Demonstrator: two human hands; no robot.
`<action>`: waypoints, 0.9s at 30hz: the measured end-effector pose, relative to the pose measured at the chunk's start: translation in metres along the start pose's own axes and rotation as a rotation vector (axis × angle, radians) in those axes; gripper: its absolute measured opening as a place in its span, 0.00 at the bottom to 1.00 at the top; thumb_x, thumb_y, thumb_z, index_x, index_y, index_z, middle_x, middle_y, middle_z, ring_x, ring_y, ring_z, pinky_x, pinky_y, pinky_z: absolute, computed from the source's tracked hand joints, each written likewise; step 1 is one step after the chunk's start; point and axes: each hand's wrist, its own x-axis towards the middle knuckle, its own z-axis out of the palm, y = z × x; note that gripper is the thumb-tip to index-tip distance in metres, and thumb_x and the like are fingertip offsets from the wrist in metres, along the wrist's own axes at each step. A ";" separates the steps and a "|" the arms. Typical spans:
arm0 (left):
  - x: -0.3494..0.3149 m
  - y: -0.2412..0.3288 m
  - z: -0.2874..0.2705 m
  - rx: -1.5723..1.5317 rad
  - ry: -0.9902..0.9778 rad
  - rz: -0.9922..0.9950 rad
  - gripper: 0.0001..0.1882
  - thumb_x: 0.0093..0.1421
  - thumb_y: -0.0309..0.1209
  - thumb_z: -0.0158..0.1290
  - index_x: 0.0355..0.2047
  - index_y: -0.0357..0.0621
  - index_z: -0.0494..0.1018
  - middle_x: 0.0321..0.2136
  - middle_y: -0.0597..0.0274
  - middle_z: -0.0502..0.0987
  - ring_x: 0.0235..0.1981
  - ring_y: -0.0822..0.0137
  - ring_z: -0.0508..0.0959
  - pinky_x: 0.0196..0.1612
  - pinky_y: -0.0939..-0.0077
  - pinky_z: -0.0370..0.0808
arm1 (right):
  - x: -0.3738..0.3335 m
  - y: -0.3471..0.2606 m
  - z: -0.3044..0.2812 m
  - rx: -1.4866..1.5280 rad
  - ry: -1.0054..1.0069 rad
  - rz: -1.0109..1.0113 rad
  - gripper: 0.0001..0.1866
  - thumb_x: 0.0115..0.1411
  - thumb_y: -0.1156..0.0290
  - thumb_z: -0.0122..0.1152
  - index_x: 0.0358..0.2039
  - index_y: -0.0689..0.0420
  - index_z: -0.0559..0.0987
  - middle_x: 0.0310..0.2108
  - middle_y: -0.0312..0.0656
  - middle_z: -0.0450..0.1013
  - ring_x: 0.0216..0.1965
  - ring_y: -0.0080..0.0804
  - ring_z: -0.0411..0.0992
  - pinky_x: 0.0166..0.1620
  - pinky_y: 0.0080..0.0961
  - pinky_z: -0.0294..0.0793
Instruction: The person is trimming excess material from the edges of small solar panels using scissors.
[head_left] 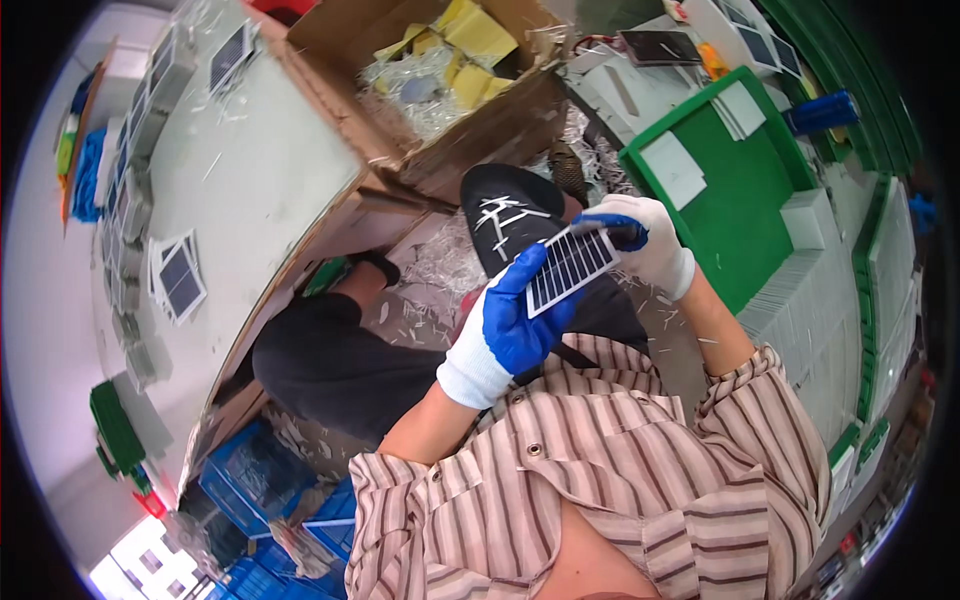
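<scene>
A small solar panel (571, 270), dark with pale lines and a white border, is held tilted over my lap. My left hand (515, 325), in a white glove with a blue palm, is closed round its lower left side. At the panel's upper right edge is my right hand (650, 240), gloved alike. Its fingers are curled round a dark, slim object (626, 236) whose kind I cannot make out, mostly hidden by the glove. Thin white strips (505, 215) lie on the black cloth over my knee.
Ahead stands an open cardboard box (430, 150) with clear scraps and yellow pieces (478, 40). A white table (270, 150) at left bears loose panels (180, 275) and stacks along its far edge. At right is a green tray (735, 190) with white pieces. Blue crates (255, 480) sit lower left.
</scene>
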 end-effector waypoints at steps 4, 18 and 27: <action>0.000 -0.004 -0.001 0.129 -0.139 -0.116 0.22 0.65 0.42 0.44 0.53 0.40 0.66 0.44 0.56 0.77 0.38 0.64 0.79 0.37 0.76 0.79 | -0.021 0.005 -0.048 0.110 0.051 0.379 0.11 0.46 0.75 0.63 0.32 0.63 0.79 0.27 0.38 0.76 0.25 0.24 0.73 0.29 0.24 0.71; -0.020 0.000 -0.023 0.260 -0.131 0.060 0.25 0.66 0.41 0.43 0.59 0.40 0.60 0.50 0.56 0.73 0.45 0.65 0.76 0.48 0.74 0.75 | -0.038 0.157 -0.114 -0.417 0.282 0.657 0.19 0.55 0.59 0.62 0.39 0.62 0.75 0.32 0.41 0.74 0.32 0.26 0.71 0.37 0.24 0.71; -0.125 0.065 0.006 1.190 0.135 1.201 0.24 0.58 0.28 0.52 0.54 0.35 0.65 0.50 0.55 0.72 0.51 0.66 0.73 0.52 0.72 0.69 | -0.035 -0.010 0.075 0.959 0.225 0.780 0.12 0.64 0.59 0.50 0.39 0.54 0.73 0.26 0.31 0.69 0.24 0.18 0.66 0.27 0.17 0.68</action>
